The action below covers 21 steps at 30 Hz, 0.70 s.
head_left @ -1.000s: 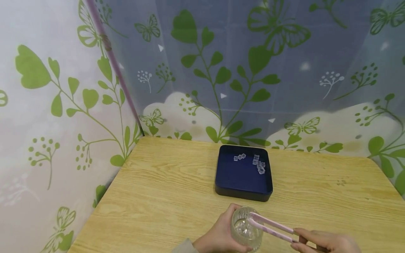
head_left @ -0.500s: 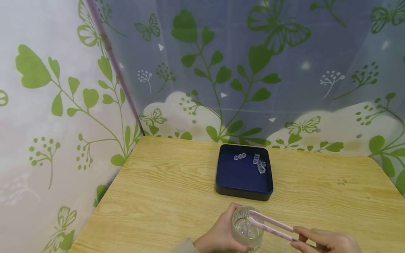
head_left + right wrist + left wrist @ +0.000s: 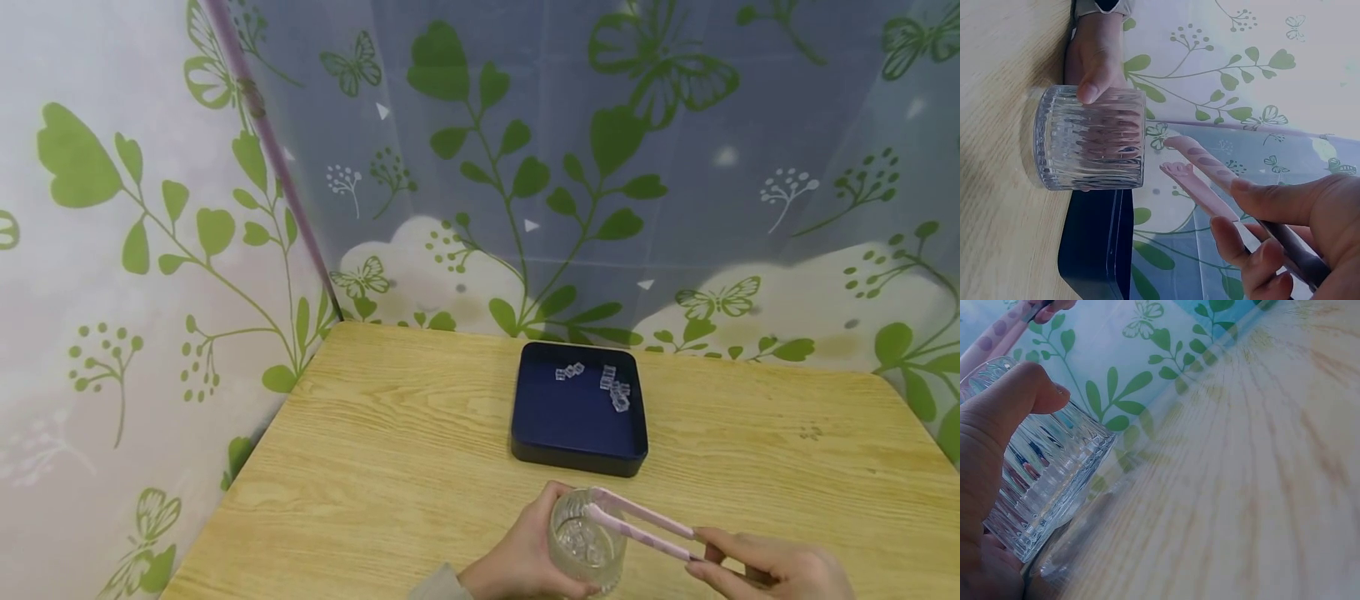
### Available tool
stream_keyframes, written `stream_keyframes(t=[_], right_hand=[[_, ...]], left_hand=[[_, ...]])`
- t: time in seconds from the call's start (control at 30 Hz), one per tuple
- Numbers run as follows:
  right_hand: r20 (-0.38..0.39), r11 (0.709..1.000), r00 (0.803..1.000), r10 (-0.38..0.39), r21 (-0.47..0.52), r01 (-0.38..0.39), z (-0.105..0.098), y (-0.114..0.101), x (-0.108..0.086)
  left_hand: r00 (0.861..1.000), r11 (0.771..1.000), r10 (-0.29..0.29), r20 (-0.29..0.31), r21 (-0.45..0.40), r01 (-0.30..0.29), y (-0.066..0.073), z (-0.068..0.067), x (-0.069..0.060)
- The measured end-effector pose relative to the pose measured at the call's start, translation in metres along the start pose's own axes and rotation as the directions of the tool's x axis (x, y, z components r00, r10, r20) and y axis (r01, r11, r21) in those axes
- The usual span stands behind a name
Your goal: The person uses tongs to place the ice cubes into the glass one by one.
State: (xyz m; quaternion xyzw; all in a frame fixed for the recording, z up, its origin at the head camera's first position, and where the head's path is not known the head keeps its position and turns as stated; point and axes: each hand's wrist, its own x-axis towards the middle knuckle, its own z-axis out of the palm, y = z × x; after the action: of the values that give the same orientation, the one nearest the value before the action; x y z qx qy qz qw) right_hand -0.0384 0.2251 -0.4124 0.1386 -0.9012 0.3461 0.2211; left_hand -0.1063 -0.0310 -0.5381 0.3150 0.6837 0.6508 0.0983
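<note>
Only the right wrist view shows it — tongs (image 3: 1209, 164) apart from glass (image 3: 1094, 144).

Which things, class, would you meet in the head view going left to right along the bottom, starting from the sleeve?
Pale sleeve → left hand → ribbed glass → pink tongs → right hand.
</note>
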Motion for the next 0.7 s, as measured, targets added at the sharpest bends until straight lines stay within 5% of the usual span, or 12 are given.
stream_keyframes(t=[0.3,0.5,0.7], right_hand=[[0.073,0.987,0.992,0.100,-0.136,-0.089,0.002,0.001,0.017],[0.060,0.991,0.996,0.065,-0.117,-0.057,0.008,0.005,0.027],[0.082,0.988,0.986,0.145,-0.072,-0.139,0.012,0.010,0.040]], left_hand=[[1.000,0.999,0.017,-0.014,0.040,-0.016,0.000,0.000,0.000],[1.000,0.999,0.020,-0.017,0.046,-0.019,0.000,0.001,0.000],[1.000,0.999,0.003,-0.021,0.035,-0.002,0.000,0.000,0.000]])
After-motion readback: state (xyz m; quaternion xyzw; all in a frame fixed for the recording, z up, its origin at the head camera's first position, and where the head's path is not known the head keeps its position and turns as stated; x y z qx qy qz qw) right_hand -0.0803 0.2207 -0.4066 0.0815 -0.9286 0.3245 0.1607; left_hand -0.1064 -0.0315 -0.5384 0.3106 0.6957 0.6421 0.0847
